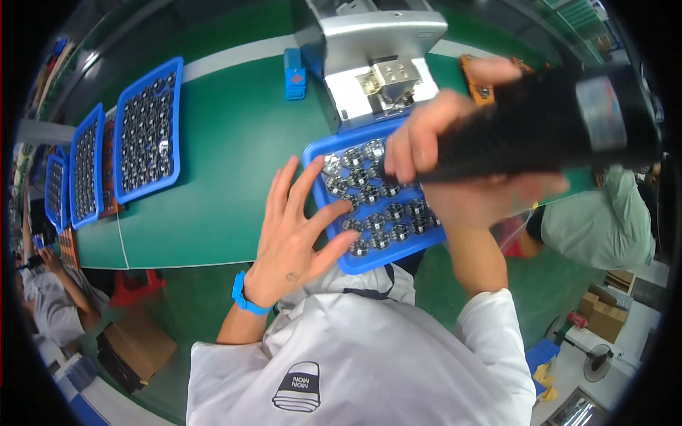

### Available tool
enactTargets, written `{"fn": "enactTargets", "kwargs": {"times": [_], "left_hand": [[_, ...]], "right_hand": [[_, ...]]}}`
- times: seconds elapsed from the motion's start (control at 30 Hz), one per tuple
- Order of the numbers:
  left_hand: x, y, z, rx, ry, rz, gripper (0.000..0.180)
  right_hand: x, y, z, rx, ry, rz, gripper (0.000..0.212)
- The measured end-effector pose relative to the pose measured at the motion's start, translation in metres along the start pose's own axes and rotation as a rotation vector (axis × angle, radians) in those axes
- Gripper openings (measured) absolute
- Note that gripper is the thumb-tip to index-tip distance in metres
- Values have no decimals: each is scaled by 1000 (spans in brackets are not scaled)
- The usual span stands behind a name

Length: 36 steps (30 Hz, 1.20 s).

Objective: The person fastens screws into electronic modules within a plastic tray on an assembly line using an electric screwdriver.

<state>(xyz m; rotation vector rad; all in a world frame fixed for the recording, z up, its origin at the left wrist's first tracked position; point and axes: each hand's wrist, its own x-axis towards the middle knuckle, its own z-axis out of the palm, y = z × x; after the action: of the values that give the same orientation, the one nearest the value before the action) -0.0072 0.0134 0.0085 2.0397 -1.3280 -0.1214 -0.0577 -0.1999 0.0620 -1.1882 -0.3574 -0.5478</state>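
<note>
My right hand (469, 202) is wrapped round a thick black handheld tool (526, 124) with a pale label. The tool lies slantwise over the right part of a blue tray (349, 265) and is smeared by motion. Rows of small round metallic parts (380, 239) sit in the tray, some hidden behind the tool and hand. My left hand (295, 245), with a blue wristband, spreads its fingers over the tray's left edge. Its index fingertip is at one of the parts, while the thumb reaches another; whether they touch is hard to tell.
Behind the tray stands a silver machine (383, 42) with a metal fixture, beside a small blue block (295, 74). More blue trays of parts (177, 128) line the green table's left end. An orange holder (469, 78) is at the back right. Other people sit at both sides.
</note>
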Motion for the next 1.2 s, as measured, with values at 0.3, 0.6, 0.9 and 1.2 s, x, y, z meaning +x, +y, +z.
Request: {"fn": "enactTargets", "kwargs": {"times": [0.3, 0.6, 0.9, 1.2], "left_hand": [[-1, -4, 1, -36, -29, -30, 38], [-3, -6, 2, -35, -27, -22, 38], [-4, -6, 3, 5, -37, -24, 36], [-5, -7, 2, 33, -25, 13, 36]], "right_hand": [[-24, 5, 21, -73, -20, 287, 94], [-33, 10, 20, -86, -121, 260, 55], [-32, 8, 21, -233, -241, 154, 31], [-29, 7, 17, -29, -205, 386, 64]]}}
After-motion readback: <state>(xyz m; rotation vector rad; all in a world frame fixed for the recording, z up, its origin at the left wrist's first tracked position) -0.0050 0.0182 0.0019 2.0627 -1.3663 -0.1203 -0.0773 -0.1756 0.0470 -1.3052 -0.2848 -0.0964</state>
